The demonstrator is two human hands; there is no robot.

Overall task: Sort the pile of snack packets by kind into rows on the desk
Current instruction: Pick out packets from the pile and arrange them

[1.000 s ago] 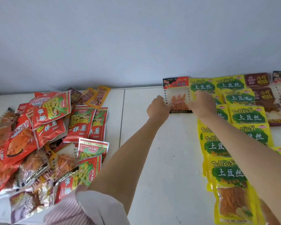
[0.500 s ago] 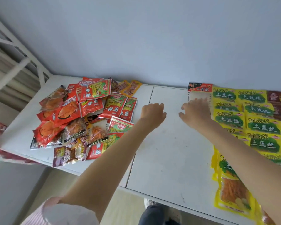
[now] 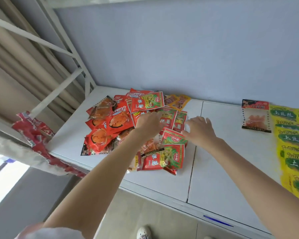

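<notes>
Far left, a white frame [image 3: 59, 49] is standing by the table [image 3: 214, 169] end, with a red patterned cloth [image 3: 34, 133] hanging over its rail. The pile of mixed snack packets [image 3: 121, 125] is sitting on the table's left half. My left hand [image 3: 149, 124] is hovering over the pile's middle, fingers loosely curled, gripping nothing I can see. My right hand [image 3: 199, 129] is reaching at the pile's right edge, fingers spread, holding nothing. Well apart to the right, a red-topped clear packet [image 3: 255, 118] is lying flat near the wall, just beside the yellow-green packets [image 3: 290, 135] running in rows down the right side.
</notes>
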